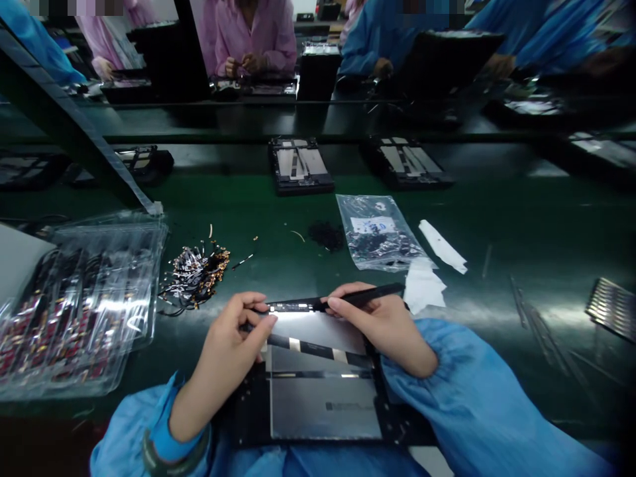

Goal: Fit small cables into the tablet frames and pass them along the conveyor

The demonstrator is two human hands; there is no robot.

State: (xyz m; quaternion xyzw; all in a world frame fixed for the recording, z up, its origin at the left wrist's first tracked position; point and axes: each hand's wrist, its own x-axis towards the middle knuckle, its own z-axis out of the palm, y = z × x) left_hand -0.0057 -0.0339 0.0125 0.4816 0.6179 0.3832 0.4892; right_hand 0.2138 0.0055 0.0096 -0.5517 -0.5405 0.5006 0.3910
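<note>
An opened tablet-like device, with silvery battery panels and dark flex strips, lies in front of me at the table's near edge. My right hand grips black tweezers, their tips pointing left at a narrow circuit strip along the device's far edge. At the strip's left end, my left hand has its fingers curled and the thumb close to the index finger. Whatever may be between those fingertips is too small to make out.
Left are clear plastic trays of parts and a pile of small cables. Beyond my hands lie a plastic bag, white paper scraps and tiny black pieces. Further back are more opened devices and co-workers. A slanted post rises left.
</note>
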